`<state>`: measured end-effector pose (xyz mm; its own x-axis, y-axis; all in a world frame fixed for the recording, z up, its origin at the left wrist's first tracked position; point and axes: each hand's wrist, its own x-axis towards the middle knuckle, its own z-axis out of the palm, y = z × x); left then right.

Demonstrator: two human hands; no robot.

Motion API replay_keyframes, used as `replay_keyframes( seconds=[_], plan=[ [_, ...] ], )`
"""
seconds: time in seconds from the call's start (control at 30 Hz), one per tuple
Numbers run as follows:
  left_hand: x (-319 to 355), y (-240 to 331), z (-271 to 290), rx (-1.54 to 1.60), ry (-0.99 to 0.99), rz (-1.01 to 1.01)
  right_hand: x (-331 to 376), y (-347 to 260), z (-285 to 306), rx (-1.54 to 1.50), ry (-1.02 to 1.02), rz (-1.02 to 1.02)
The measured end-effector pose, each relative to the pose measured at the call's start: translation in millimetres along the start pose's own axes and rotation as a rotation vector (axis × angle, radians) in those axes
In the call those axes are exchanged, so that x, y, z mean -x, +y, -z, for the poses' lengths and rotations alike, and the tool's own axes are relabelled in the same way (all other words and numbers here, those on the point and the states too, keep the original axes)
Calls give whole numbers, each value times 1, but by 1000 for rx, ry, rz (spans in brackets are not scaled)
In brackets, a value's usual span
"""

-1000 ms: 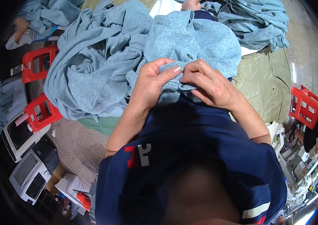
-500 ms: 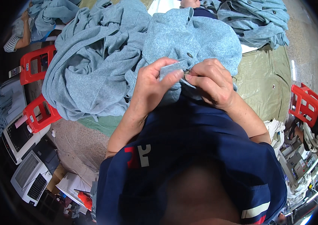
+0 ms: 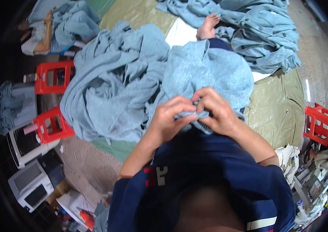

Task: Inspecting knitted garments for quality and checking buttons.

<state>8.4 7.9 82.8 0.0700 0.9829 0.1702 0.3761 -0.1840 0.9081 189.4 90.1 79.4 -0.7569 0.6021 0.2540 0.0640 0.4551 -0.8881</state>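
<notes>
A light blue knit cardigan (image 3: 210, 69) is spread over my lap. My left hand (image 3: 170, 119) and my right hand (image 3: 220, 114) meet at its near edge, fingers closed on a bunched bit of the knit. The fingertips of both hands almost touch, and the pinched fabric shows only in part between them. Whether a button lies under the fingers is hidden. Against the cardigan's left side rests a large heap of the same blue knitwear (image 3: 109, 92).
More buttoned blue cardigans (image 3: 264, 34) lie at the far right, by a bare foot (image 3: 208, 27). Red stools (image 3: 55, 77) stand left, another red stool (image 3: 320, 124) right. An olive sheet (image 3: 276, 112) covers the ground. A person in a striped top (image 3: 38, 36) handles blue cloth far left.
The view has shifted, so the scene sits lower and further right. My hands have drawn closer together, and the flat ribbed strip by my left thumb is now folded between my fingers.
</notes>
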Motion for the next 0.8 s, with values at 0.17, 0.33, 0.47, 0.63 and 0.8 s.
replay_keyframes(
  seconds=[0.17, 0.33, 0.47, 0.63, 0.8],
  plan=[
    [8, 0, 5, -59, 94, 72, -2, 12, -15, -168, -25, -154],
    [2, 0, 10, -171, 95, 51, -11, 21, -16, -116, 39, -64],
    [-1, -15, 10, -397, 94, -311, -6, 23, -26, -160, 133, -40],
    [-4, -27, 2, -529, 126, -390, 3, 35, -17, 37, 2, -159],
    [1, -60, 22, -582, 289, -88, -19, 74, 159, 618, 90, -560]
  ],
)
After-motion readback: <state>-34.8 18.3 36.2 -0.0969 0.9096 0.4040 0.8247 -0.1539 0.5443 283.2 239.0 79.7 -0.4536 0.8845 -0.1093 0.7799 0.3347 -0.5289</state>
